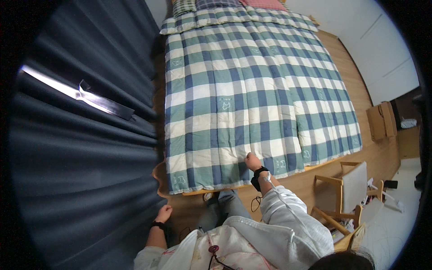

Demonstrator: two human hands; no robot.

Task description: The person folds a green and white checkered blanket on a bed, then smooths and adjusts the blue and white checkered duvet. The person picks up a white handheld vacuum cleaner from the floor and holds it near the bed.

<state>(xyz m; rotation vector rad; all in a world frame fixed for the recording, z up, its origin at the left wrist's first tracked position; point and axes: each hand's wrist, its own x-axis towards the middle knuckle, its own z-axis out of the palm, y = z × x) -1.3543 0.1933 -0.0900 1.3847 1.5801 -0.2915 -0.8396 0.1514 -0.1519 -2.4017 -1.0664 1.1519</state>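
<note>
A quilt in green, navy and white checks (236,87) covers the bed, with small printed figures on it. My right hand (253,162) is at the quilt near the bed's foot end, its fingers curled against the cloth; whether they pinch a fold cannot be made out. My left hand (164,213) hangs low beside the dark curtain, left of the bed's corner, with curled fingers and no object visible in it. At the bed's head lie several checked pillows (217,3).
Dark blue curtains (84,162) hang along the left side, parted by a bright gap. A wooden chair with a grey back (354,187) stands at the lower right. Beyond it are a cardboard box (381,121) and white cabinets (381,50). A dark cable (256,203) lies on the floor.
</note>
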